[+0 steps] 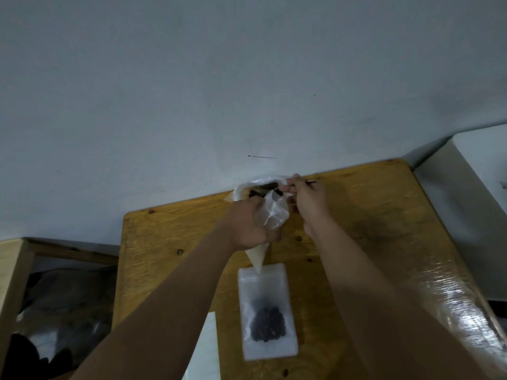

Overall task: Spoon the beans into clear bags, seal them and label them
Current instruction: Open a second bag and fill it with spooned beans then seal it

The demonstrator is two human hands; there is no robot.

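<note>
Two hands meet at the centre of the frame: left hand (247,229), right hand (307,200). Three bags: one empty bag (271,216), one bean bag (267,314) at lower centre, one open sack (244,190) above. One spoon (309,182), one table (370,220), one white sheet (210,349).

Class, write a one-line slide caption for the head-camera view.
Left hand holds a clear bag, right hand pinches a spoon at the bean sack; one filled bag lies on the table.
</note>
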